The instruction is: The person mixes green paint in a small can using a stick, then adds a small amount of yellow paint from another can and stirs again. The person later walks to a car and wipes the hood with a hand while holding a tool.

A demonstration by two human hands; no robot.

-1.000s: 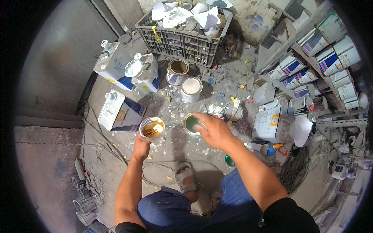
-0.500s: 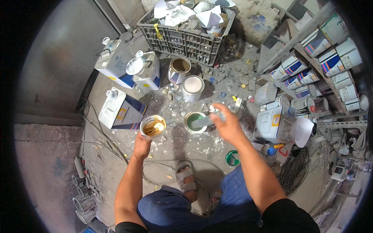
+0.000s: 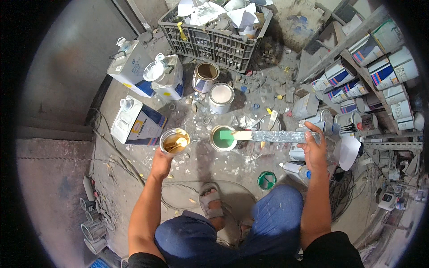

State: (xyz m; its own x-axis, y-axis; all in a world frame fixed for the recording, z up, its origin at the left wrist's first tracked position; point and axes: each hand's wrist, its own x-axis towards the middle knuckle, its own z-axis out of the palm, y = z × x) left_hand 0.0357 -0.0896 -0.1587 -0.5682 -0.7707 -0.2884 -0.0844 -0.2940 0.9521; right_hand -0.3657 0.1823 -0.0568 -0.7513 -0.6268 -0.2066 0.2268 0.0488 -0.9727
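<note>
You have the stick (image 3: 272, 136) level across the view, its green-coated end over the mouth of the open paint can (image 3: 222, 149), its grey-crusted length pointing to 3 o'clock. At that far end is your right hand (image 3: 316, 154), forearm nearly vertical, thumb and fingers clamped on the stick. At 9 o'clock from the can, your left hand (image 3: 161, 163) grips the cup (image 3: 172, 154) of amber liquid from its near side, fingers closed round it. Speckled floor (image 3: 194, 165) gives you room between cup and can and down toward your sandal (image 3: 210, 203) at 6 o'clock. Your tighter edges are a pale-topped can (image 3: 220, 100) at 12, a brush (image 3: 271, 119) at 2, a green-smeared lid (image 3: 267, 181) between 4 and 5, and a square tin (image 3: 138, 123) near the cup at its 10 o'clock. I cannot tell whether the stick's tip touches the paint. Your left fingertips are hidden by the cup, and the crate (image 3: 205, 42) at 12 is cut off by the top edge.
</note>
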